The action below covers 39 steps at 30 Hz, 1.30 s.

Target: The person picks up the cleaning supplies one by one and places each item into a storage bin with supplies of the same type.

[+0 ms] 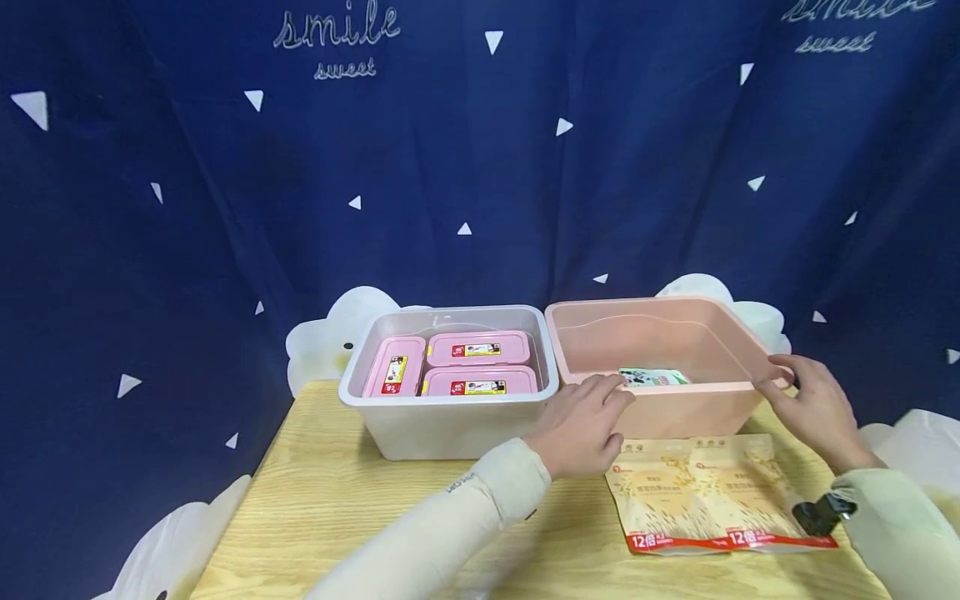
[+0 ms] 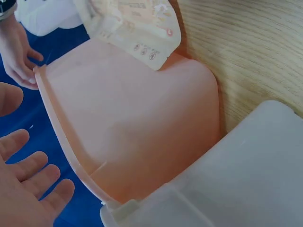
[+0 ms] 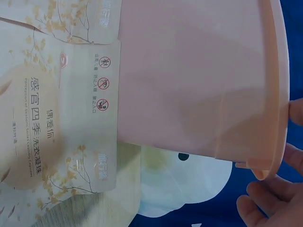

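Note:
A pink bin stands on the table with a small white and green packet inside. Just over its near left rim is my left hand; in the left wrist view those fingers are spread and hold nothing. My right hand grips the bin's right corner, and in the right wrist view its curled fingers lie around the rim and end handle. Two beige laundry capsule pouches with red bottom strips lie side by side in front of the bin.
A grey-white bin stands against the pink bin's left side, holding several pink-lidded boxes. Wooden table runs along the front and left. A dark blue curtain with white shapes hangs behind.

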Motion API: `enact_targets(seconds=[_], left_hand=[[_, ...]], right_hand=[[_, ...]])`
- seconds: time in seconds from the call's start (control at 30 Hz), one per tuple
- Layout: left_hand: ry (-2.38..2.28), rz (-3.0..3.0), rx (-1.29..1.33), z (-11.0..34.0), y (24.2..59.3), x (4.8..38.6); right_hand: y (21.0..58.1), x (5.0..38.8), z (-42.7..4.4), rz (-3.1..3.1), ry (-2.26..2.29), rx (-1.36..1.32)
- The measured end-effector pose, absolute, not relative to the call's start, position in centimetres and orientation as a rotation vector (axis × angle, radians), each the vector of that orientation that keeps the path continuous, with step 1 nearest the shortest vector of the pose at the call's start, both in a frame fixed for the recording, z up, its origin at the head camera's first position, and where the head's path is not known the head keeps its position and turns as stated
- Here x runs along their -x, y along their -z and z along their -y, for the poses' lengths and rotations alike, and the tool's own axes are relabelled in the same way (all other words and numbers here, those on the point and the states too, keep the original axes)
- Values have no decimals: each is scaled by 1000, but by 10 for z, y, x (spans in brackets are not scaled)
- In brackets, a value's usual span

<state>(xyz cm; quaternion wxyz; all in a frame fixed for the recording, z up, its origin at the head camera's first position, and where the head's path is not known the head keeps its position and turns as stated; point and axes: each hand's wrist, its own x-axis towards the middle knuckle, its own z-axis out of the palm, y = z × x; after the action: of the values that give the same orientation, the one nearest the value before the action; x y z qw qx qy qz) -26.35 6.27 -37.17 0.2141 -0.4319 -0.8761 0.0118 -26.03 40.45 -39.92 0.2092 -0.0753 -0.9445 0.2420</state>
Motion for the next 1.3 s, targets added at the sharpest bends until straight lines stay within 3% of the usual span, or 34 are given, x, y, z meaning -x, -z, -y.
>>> enact_targets(seconds=[0.33, 0.67, 0.9, 1.3], left_hand=[[-34, 2456, 1210, -68, 376, 260], [-20, 2356, 1240, -64, 379, 254], [51, 2409, 1346, -59, 397, 249], [75, 2638, 1236, -51, 422, 253]], right_hand=[[411, 265, -412, 2697, -876, 274], [427, 273, -416, 2566, -1234, 157], [426, 274, -416, 2589, -1278, 160], [430, 275, -418, 2556, -1373, 134]])
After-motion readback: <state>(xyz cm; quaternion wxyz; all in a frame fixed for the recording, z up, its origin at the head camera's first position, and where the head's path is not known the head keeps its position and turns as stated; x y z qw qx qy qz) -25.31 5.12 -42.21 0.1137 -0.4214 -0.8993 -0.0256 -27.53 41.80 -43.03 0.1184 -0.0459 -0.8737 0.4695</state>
